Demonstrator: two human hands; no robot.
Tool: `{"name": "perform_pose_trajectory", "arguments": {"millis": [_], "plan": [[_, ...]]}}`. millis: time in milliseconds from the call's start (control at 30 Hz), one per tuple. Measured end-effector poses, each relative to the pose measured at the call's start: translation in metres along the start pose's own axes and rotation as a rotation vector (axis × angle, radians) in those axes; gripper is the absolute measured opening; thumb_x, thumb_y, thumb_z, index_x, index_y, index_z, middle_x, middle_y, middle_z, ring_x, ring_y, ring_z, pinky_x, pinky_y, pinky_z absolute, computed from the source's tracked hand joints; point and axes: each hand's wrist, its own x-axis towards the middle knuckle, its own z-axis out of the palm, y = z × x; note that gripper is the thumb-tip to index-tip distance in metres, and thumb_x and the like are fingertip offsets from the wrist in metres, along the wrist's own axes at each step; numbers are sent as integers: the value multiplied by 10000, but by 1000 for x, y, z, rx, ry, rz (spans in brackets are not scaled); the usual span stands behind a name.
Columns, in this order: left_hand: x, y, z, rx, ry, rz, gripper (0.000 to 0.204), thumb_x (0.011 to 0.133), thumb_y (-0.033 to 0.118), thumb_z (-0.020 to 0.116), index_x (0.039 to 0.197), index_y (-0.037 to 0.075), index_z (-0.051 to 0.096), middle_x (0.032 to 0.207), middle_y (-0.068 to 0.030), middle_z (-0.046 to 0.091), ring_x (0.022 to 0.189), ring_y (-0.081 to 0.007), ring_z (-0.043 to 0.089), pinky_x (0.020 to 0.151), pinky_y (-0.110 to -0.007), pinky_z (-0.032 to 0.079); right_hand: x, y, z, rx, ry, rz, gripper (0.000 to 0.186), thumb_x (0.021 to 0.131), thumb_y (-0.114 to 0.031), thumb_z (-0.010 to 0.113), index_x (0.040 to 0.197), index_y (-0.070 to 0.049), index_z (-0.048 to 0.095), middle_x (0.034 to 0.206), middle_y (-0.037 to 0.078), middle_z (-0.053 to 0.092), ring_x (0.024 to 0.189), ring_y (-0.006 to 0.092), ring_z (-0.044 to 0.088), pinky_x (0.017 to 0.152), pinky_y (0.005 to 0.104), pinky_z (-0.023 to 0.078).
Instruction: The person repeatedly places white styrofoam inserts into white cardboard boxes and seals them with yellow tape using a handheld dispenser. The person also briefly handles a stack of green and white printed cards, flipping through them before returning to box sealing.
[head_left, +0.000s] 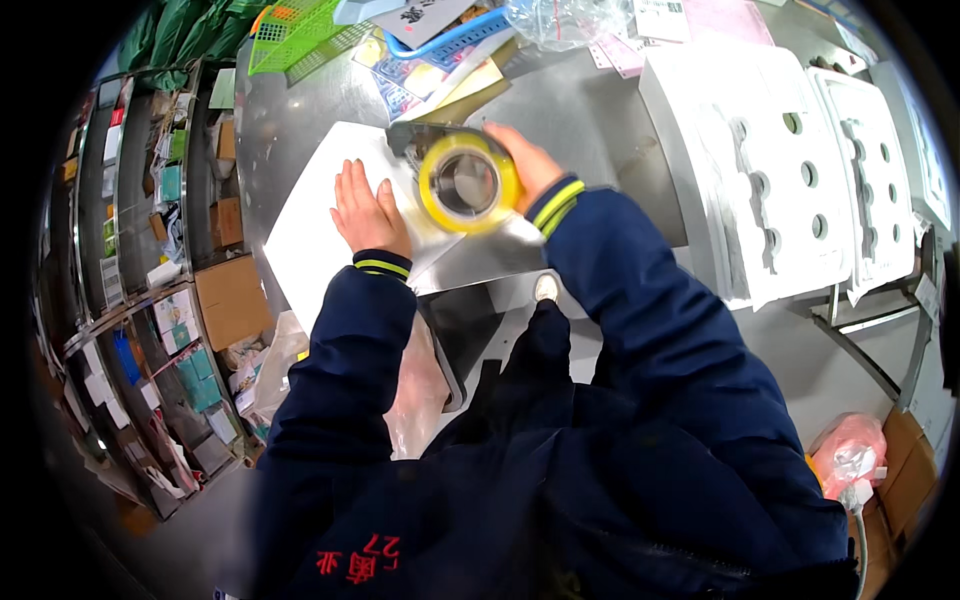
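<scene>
Part of the right hand (530,168) is hidden by the roll of yellow tape (507,185). Some of the white flat thing (318,222) is covered by the left hand (372,212) and the tape. The green basket (285,35) is cut off by the top edge. Many things (172,183) on the shelves (120,322) are too small to be told apart.

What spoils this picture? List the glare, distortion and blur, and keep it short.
Head view: the white foam box on the right is washed out, as is much of the white piece under the left hand; head view: the shelving bows toward the black rim; head view: the yellow tape roll looks fairly sharp, with no obvious motion blur.
</scene>
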Motion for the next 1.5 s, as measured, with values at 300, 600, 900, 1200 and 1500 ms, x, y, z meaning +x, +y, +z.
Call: {"name": "perform_pose_trajectory", "arguments": {"millis": [300,600,900,1200,1500], "plan": [[2,12,-8,19,101,246,437,894,79,442,1315,-15,370,1357,-206,400,1280,-372,340,1058,-456,227,-124,99,-73,70,1,-77,307,901,-226,579,1062,36,585,931,62,635,802,113,581,746,247,465],[95,-68,15,-228,-348,621,292,931,242,401,977,66,631,915,-75,653,1048,-255,564,1034,-522,246,-132,133,-69,62,36,-140,315,925,-216,520,1089,51,560,955,72,626,821,118,580,746,249,464],[91,-246,-5,146,-340,-518,813,852,682,232,969,6,669,982,-225,636,983,-369,582,882,-403,424,-108,157,-49,18,140,-253,342,939,-348,439,933,-27,558,708,67,574,564,143,538,509,257,439],[-34,-129,-21,-122,42,-66,477,893,303,461,1291,44,427,1356,-172,408,1285,-315,350,1032,-502,260,103,42,103,-282,-88,217,252,861,-354,578,883,-105,609,784,17,620,685,141,594,640,312,522],[-24,-66,-9,208,-84,-250,470,927,303,427,1317,45,380,1424,-165,305,1344,-340,237,1055,-545,210,141,63,99,-150,-172,266,241,863,-303,578,931,-74,615,887,70,664,785,193,629,759,330,525]]}}
